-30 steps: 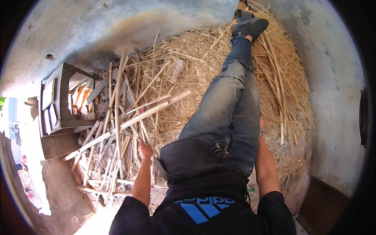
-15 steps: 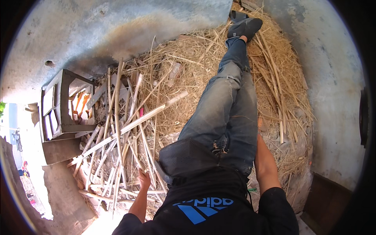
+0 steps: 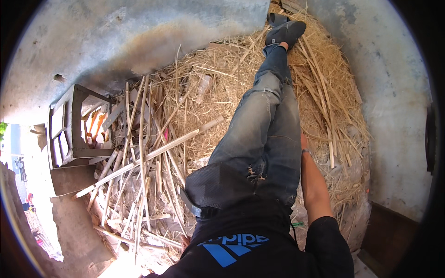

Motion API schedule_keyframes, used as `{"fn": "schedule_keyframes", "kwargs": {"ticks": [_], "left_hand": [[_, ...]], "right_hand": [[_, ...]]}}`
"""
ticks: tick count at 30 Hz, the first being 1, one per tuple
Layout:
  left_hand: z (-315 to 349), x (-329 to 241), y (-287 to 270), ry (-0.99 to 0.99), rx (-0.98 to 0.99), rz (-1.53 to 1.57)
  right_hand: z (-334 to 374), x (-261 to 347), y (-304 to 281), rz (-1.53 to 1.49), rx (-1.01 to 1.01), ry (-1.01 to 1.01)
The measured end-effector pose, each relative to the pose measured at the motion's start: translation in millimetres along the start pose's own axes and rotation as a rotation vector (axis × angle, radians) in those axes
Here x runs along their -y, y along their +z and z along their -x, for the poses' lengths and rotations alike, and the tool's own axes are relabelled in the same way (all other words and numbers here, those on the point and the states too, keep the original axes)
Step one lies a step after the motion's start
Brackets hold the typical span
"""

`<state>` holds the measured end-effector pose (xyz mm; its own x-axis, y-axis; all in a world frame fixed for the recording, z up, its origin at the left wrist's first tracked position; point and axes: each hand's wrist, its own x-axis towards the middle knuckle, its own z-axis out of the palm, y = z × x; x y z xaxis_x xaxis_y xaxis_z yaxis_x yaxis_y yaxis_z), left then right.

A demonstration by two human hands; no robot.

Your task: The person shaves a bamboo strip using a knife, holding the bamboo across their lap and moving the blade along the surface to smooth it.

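My right arm reaches forward along the outside of my jeans (image 3: 259, 134). Its hand (image 3: 304, 141) shows only in part beside the thigh, below a wristband (image 3: 306, 151); the leg hides the fingers. Of my left hand (image 3: 185, 241), a sliver of skin appears at the edge of my black shirt, close to scattered split sticks. A long pale split stick (image 3: 162, 149) slants across the heap of thinner sticks (image 3: 139, 199) on my left. Whether either hand holds anything is hidden.
Straw (image 3: 204, 125) and dry shavings cover the ground ahead, with long strips (image 3: 324, 102) lying on the right. A clear plastic bottle (image 3: 204, 88) rests in the straw. On the left stands a wooden frame (image 3: 79, 125); concrete walls (image 3: 389, 92) enclose both sides.
My left hand has drawn back from the sticks toward my body and is now almost hidden. My right arm has reached farther forward along the leg, bringing the wristband into view.
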<state>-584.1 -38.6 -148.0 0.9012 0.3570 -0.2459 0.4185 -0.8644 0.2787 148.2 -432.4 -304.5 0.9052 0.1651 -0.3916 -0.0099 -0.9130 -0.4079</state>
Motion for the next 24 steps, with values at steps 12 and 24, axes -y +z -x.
{"fn": "schedule_keyframes", "kwargs": {"ticks": [12, 24], "left_hand": [[-285, -3, -97, -0.08, -0.451, 0.248], [-496, -221, -276, 0.172, 0.291, 0.75]], "right_hand": [[19, 15, 6, -0.402, -0.387, 0.239], [58, 150, -112, -1.072, -0.63, 0.097]]}}
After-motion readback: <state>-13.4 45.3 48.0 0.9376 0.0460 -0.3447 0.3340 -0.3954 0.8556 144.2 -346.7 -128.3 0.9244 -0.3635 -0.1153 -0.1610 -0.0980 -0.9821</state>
